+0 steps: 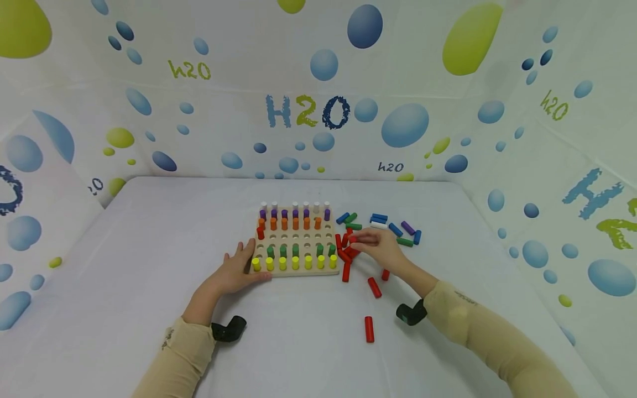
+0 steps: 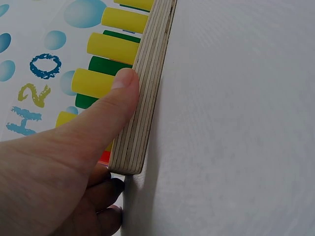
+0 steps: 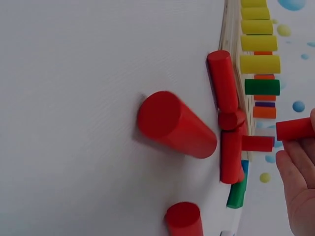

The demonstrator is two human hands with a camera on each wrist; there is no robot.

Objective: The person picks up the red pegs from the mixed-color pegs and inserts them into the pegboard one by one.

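Observation:
A wooden pegboard (image 1: 294, 272) lies on the table with rows of coloured pegs standing in it. My left hand (image 1: 236, 271) holds its front left corner, thumb along the front edge by the yellow pegs (image 2: 93, 82) and the other fingers at the left side. Just right of the board, my right hand (image 1: 384, 250) pinches a red peg (image 3: 294, 129) between thumb and fingers, raised over a pile of loose red pegs (image 3: 224, 81). One red peg (image 1: 261, 233) stands at the left end of its row, behind the green row (image 1: 296, 250).
Blue, green, white and purple pegs lie loose beyond my right hand, among them a purple peg (image 1: 408, 227) and a green peg (image 1: 405, 241). Nearer to me are scattered red pegs, one (image 1: 369, 329) well forward. A printed backdrop (image 1: 239, 66) rises behind the table.

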